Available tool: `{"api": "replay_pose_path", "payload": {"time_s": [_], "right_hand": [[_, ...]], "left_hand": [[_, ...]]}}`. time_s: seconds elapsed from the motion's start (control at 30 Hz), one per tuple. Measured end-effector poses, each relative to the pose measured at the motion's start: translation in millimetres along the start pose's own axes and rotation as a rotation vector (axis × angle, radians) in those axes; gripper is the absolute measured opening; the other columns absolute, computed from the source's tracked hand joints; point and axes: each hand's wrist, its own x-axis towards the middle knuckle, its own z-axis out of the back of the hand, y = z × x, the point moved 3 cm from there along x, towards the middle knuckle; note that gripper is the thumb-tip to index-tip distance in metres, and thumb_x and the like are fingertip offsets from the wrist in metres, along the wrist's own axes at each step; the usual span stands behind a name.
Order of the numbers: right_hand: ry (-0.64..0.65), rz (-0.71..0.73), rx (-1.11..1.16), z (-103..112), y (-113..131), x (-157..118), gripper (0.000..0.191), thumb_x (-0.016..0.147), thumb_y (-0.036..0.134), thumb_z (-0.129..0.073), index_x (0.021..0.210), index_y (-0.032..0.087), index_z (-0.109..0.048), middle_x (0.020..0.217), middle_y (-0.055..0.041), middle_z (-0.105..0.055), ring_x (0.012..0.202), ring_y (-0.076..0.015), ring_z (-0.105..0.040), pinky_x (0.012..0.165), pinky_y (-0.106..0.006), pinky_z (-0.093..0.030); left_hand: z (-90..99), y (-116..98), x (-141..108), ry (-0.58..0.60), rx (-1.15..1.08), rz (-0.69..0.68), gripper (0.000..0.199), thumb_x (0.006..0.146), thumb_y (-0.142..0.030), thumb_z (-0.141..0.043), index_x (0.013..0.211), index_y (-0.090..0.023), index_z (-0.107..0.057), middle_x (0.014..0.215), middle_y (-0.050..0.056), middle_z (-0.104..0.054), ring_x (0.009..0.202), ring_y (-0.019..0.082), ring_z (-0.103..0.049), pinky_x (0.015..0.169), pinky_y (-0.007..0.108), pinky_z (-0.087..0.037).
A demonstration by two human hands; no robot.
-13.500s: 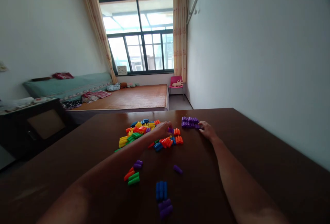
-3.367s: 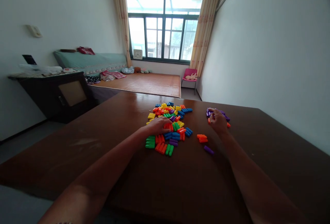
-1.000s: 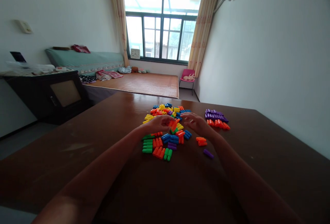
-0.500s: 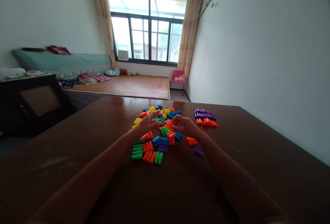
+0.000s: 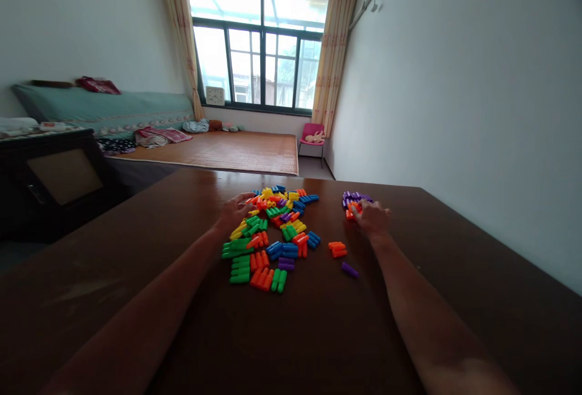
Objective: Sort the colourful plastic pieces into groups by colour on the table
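Observation:
A heap of colourful plastic bullet-shaped building blocks (image 5: 291,213) lies on the brown table, in green, orange, blue, yellow and purple. My left hand (image 5: 235,210) is at the heap's far left edge, thumb and fingers apart beside some orange blocks (image 5: 258,202). To the right, my right hand (image 5: 375,219) pinches an orange block (image 5: 354,207) at the front of a group of purple blocks (image 5: 357,196); its fingers partly cover the orange pieces there. Closer to me lie a separate orange block (image 5: 337,249) and a single purple block (image 5: 350,270).
The glossy table (image 5: 454,249) spreads around the blocks. Beyond its far edge are a mat-covered bed (image 5: 236,149) and a pink chair (image 5: 311,134) with a soft toy. A dark cabinet (image 5: 63,170) stands at left, a white wall (image 5: 454,79) at right.
My hands have parted from over the heap's middle. The right one has moved right to the purple and orange group with an orange block; the left one has shifted to the heap's left edge.

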Motion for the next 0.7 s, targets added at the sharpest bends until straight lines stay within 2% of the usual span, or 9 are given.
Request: {"api": "replay_pose_path", "payload": {"time_s": [0.13,0.27,0.33,0.43,0.57,0.7], "right_hand": [[-0.007,0.045,-0.012,-5,2,-1,0.038,0.09,0.047,-0.043,0.098,0.019,-0.067,0.096,-0.017,-0.068,0.098,-0.0316,-0.053,0.082,-0.049,-0.039],[-0.026,0.014,0.033,-6,-8,0,0.042,0.09,0.051,-0.04,0.091,0.02,-0.069,0.099,-0.0143,-0.068,0.097,-0.0297,-0.052,0.081,-0.045,-0.04],[-0.027,0.037,0.068,-6,-12,2,0.041,0.091,0.049,-0.04,0.098,0.021,-0.069,0.104,-0.0133,-0.067,0.099,-0.0283,-0.053,0.08,-0.042,-0.041],[0.039,0.164,0.094,-13,-15,4,0.035,0.09,0.045,-0.047,0.112,0.025,-0.066,0.117,-0.0097,-0.064,0.105,-0.0279,-0.051,0.081,-0.039,-0.041],[0.078,0.245,0.08,-29,-18,2,0.032,0.088,0.038,-0.051,0.115,0.029,-0.065,0.124,-0.0069,-0.062,0.109,-0.0283,-0.049,0.084,-0.042,-0.04],[-0.006,0.232,0.102,-27,-15,-1,0.037,0.089,0.037,-0.048,0.122,0.026,-0.061,0.128,-0.0086,-0.059,0.113,-0.0298,-0.048,0.085,-0.044,-0.041]], "left_hand": [[-0.7,1,0,0.01,-0.01,0.0,0.062,0.065,-0.052,-0.072,0.111,-0.012,-0.063,0.077,0.005,-0.072,0.082,0.025,-0.071,0.07,0.037,-0.059],[3.5,5,2,0.014,-0.009,-0.006,0.06,0.064,-0.053,-0.072,0.108,-0.013,-0.065,0.076,0.006,-0.073,0.08,0.024,-0.071,0.068,0.036,-0.059],[6.4,6,4,-0.001,-0.004,-0.009,0.057,0.066,-0.053,-0.07,0.106,-0.013,-0.066,0.076,0.006,-0.073,0.079,0.023,-0.071,0.066,0.034,-0.058],[8.3,5,5,0.027,0.013,-0.036,0.048,0.066,-0.052,-0.069,0.097,-0.015,-0.069,0.082,0.006,-0.074,0.079,0.021,-0.07,0.063,0.03,-0.057],[3.8,-3,2,0.198,0.107,-0.114,0.038,0.069,-0.048,-0.066,0.09,-0.016,-0.072,0.083,0.005,-0.074,0.074,0.019,-0.068,0.06,0.027,-0.055],[-10.4,-18,-11,0.474,0.28,-0.276,0.028,0.073,-0.039,-0.064,0.089,-0.018,-0.075,0.087,0.004,-0.074,0.081,0.019,-0.067,0.073,0.028,-0.053]]}}
